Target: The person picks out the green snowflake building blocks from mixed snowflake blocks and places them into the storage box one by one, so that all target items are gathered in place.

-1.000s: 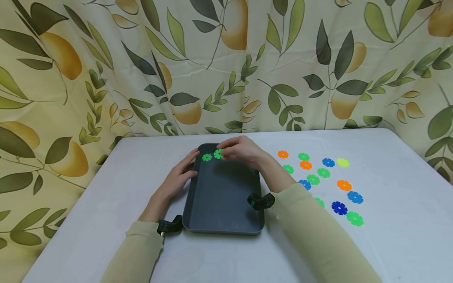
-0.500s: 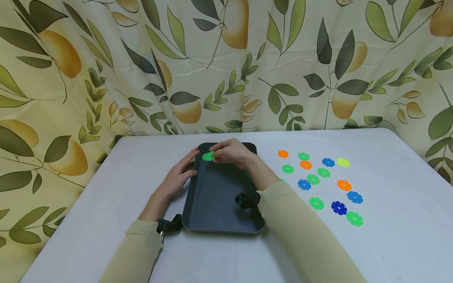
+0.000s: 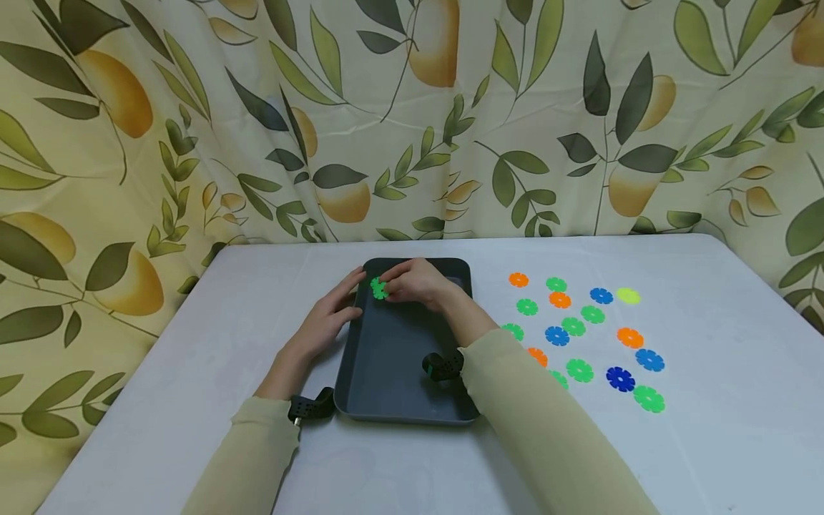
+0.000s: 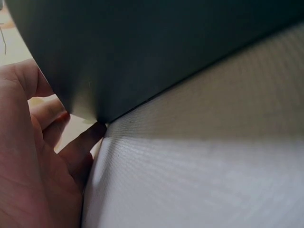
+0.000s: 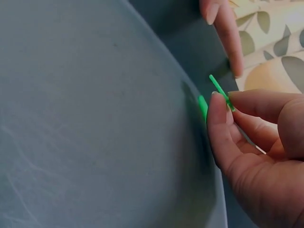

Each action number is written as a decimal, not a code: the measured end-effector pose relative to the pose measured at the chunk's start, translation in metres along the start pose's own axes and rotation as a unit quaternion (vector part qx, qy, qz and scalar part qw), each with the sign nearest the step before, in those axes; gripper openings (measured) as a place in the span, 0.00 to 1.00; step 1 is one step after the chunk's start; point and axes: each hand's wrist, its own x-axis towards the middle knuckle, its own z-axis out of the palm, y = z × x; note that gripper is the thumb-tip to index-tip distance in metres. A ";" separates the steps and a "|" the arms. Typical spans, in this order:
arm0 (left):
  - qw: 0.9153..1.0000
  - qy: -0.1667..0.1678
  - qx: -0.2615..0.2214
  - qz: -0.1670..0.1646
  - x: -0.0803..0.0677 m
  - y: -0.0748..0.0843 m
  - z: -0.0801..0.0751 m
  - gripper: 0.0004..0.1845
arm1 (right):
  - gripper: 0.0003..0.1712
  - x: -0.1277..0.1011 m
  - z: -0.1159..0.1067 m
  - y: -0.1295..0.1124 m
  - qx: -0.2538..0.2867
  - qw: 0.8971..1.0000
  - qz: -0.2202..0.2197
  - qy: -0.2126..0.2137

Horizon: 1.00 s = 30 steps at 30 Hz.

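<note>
A green flower-shaped disc [image 3: 378, 288] is pinched between thumb and fingers of my right hand [image 3: 418, 284], over the far left part of a dark grey tray [image 3: 405, 357]. In the right wrist view the pinched disc [image 5: 218, 88] stands edge-on, and a second green disc [image 5: 203, 107] shows partly behind the thumb, on the tray. My left hand [image 3: 328, 315] rests along the tray's left side, fingers fairly straight. The left wrist view has its fingers [image 4: 78, 149] touching the outer wall of the tray [image 4: 142, 52] near a corner.
Several flower discs lie scattered on the white table right of the tray: green [image 3: 580, 370], orange [image 3: 630, 338], light blue [image 3: 649, 360], dark blue [image 3: 621, 379] and yellow [image 3: 629, 295]. A leaf-patterned curtain [image 3: 412, 143] hangs behind the table.
My right hand has moved left over the tray with the green disc, which now hides the other green disc in the head view. The left hand stays at the tray's side.
</note>
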 end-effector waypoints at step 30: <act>1.000 0.001 0.004 0.003 0.002 -0.003 0.000 0.34 | 0.20 0.002 0.001 0.001 0.027 0.999 0.020 -0.019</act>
